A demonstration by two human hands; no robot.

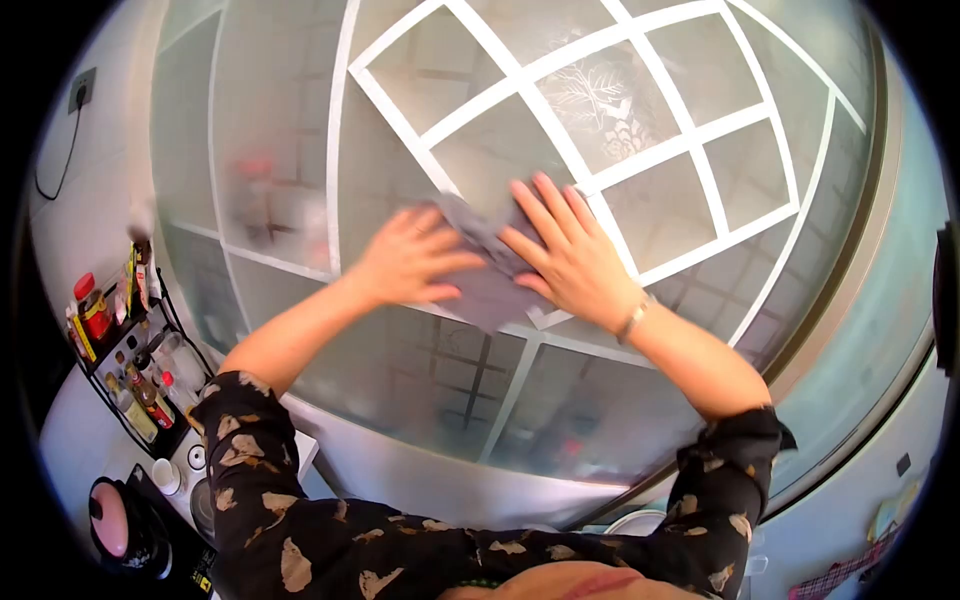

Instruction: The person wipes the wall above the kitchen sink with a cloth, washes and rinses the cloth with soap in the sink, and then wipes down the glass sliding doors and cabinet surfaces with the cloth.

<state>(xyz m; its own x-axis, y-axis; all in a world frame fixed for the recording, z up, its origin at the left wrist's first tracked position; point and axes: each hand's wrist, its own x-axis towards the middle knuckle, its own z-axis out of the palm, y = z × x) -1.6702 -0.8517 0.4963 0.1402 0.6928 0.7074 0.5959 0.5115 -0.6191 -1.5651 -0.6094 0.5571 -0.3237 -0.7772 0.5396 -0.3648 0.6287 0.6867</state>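
Note:
A crumpled grey cloth (492, 292) lies against a frosted glass panel (390, 140) marked with white lines. My left hand (412, 258) presses on the cloth's left side, its fingers stretched out and slightly blurred. On the other side, my right hand (575, 255) lies nearly flat, its fingers spread and partly over the cloth, holding it to the glass. A bracelet (634, 318) circles the right wrist. The cloth's underside is hidden between the hands and the glass.
To the left, a black rack (115, 345) holds several bottles and jars. Below it are a dark pot with a pink lid (115, 518) and a white cup (166, 476). A metal frame (845, 260) edges the glass on the right. A socket with a cord (82, 90) is on the left wall.

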